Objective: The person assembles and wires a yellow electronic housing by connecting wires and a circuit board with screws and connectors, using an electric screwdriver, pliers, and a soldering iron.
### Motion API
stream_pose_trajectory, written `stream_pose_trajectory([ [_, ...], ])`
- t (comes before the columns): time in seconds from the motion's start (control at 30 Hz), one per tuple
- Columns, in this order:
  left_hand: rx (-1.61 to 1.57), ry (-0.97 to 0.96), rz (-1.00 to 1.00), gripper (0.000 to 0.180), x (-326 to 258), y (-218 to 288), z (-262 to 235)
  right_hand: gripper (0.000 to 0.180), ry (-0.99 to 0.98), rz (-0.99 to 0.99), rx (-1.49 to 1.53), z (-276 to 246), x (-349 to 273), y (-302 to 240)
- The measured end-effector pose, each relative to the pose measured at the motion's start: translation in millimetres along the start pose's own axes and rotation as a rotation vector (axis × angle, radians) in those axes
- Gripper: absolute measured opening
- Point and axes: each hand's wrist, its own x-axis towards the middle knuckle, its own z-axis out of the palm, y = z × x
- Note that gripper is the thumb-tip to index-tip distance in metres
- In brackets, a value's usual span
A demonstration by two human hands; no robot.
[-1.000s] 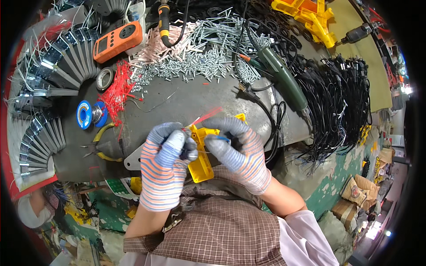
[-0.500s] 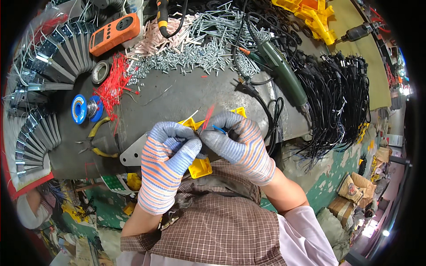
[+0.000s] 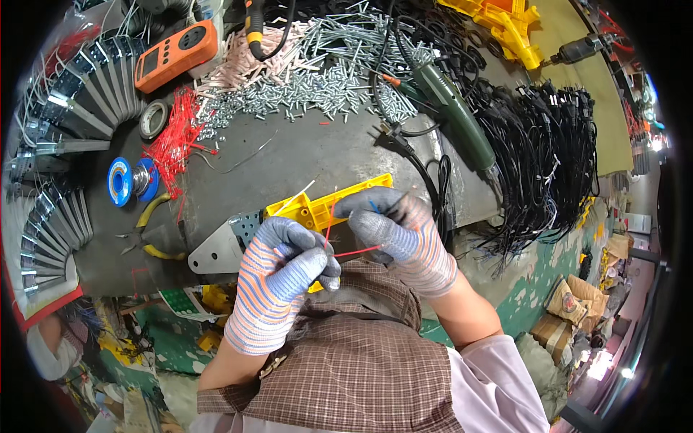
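cluttered workbench (image 3: 303,155): left hand (image 3: 285,270) and right hand (image 3: 393,231) pinch red wire (image 3: 354,252) at yellow housing (image 3: 325,206); a tug could snap it.

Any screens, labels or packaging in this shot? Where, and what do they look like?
Meter: bench top left, orange handheld box with a small grey screen and buttons.
Printed card: below the bench edge, left of the left hand, white and green.
Bags: floor at right, tan, lumpy.
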Motion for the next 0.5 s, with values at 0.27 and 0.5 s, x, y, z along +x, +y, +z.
stream_pose_trajectory([
  [0.27, 0.172, -0.028, -0.038, 0.017, -3.8, 1.3, -2.8, 0.019, 0.088, -0.027, -0.142, -6.8, 6.8, 2.5],
  [0.5, 1.728, 0.075, 0.916, 0.019, 32.1, 32.5, 2.9, 0.019, 0.2, -0.159, -0.436, -23.3, 2.9, 5.6],
])
